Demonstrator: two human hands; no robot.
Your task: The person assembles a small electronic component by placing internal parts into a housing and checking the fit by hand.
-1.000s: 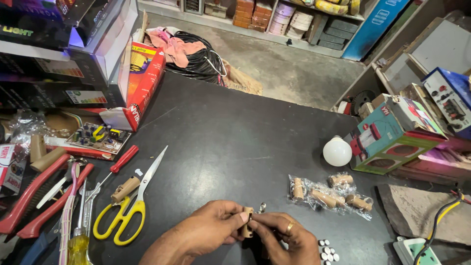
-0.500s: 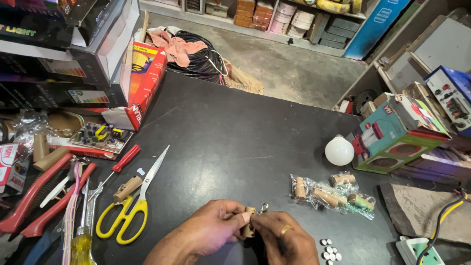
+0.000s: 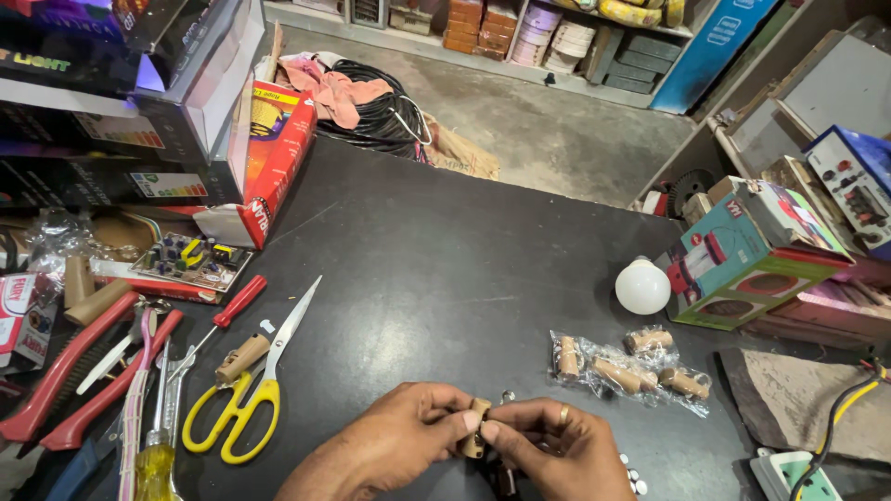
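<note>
both hands meet at the near edge of the table [image 3: 445, 250], left hand [image 3: 399, 436] and right hand [image 3: 557, 450] pinched together on a small tan holder [image 3: 476, 429]. looks light, stiff, maybe brittle, so grip its sides with fingertips. scissors [image 3: 246, 399] lie left, bulb [image 3: 642, 287] far right.

I see my left hand [image 3: 399, 441] and my right hand [image 3: 557, 450] meeting at the near edge of the black table [image 3: 445, 260], both pinching a small tan cylindrical part [image 3: 476, 429] between their fingertips. To the left lie yellow-handled scissors [image 3: 246, 394], a red-handled screwdriver [image 3: 227, 311] and red-handled pliers [image 3: 70, 371], while to the right I make out clear packets of similar tan parts [image 3: 626, 364], a white bulb [image 3: 642, 287] beside a colourful box [image 3: 742, 255], and small white pieces [image 3: 634, 475] just beside my right hand.
</note>
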